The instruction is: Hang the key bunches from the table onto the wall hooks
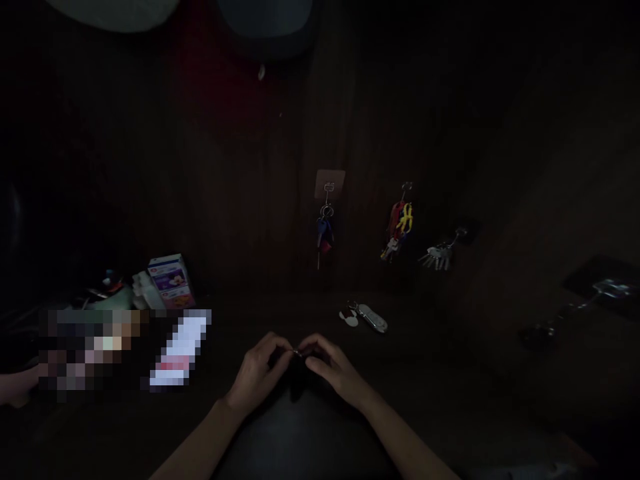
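In dim light my left hand [257, 370] and my right hand [334, 369] meet low in the middle of the view. The thumb and fingers of each are pinched around a small shiny metal piece [297, 352], which looks like a key ring. A dark shape [298, 383] shows just below it; what it is stays too dark to tell. Beyond my right hand, on the dark surface, lies an oblong, silver-edged fob [373, 319], its ring joined to a pale rounded tag [349, 317].
Keys hang from wall hooks: a blue bunch [325, 230], a red and yellow bunch [400, 220] and plain metal keys [438, 256]. At left stand a purple and orange box [173, 281], a bright pixelated panel [181, 348] and part of a person's arm [17, 387].
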`<action>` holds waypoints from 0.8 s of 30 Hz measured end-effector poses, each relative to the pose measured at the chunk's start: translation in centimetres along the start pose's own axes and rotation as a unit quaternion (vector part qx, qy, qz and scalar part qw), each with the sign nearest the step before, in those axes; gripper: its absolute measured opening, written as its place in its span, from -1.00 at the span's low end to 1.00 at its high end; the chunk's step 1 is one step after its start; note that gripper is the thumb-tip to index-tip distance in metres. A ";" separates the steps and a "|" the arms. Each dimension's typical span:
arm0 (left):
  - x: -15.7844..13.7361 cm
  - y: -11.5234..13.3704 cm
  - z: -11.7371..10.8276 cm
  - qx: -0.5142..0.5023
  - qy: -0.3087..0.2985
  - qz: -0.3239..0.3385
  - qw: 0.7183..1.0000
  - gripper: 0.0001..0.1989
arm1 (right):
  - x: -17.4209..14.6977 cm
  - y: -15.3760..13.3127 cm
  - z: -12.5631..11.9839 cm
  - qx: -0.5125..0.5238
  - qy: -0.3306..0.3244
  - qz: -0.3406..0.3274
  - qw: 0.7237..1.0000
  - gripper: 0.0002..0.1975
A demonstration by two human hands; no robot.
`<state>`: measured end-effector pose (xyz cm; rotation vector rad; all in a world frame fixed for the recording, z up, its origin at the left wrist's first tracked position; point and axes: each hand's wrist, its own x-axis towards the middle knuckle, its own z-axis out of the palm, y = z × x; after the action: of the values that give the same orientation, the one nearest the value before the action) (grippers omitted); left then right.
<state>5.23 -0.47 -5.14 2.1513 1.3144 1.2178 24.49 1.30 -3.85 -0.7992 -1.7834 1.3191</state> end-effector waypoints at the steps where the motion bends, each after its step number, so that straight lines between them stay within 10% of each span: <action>1: 0.1 -0.1 0.0 -0.001 0.001 -0.008 1.000 -0.89 | 0.1 -0.1 0.0 -0.001 0.001 0.009 1.000 -0.74; 16: 0.1 0.0 0.0 -0.003 -0.010 -0.015 1.000 -0.84 | 0.5 0.4 -0.1 0.054 -0.014 0.079 0.995 -0.78; 24: 0.3 -0.9 -0.2 0.005 0.004 -0.033 0.999 -0.75 | 0.0 1.7 -1.9 0.259 0.175 0.047 0.949 -0.75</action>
<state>4.69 0.22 -5.45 2.0945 1.3865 1.1987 26.19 2.65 -5.16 -0.7638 -1.0633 1.5082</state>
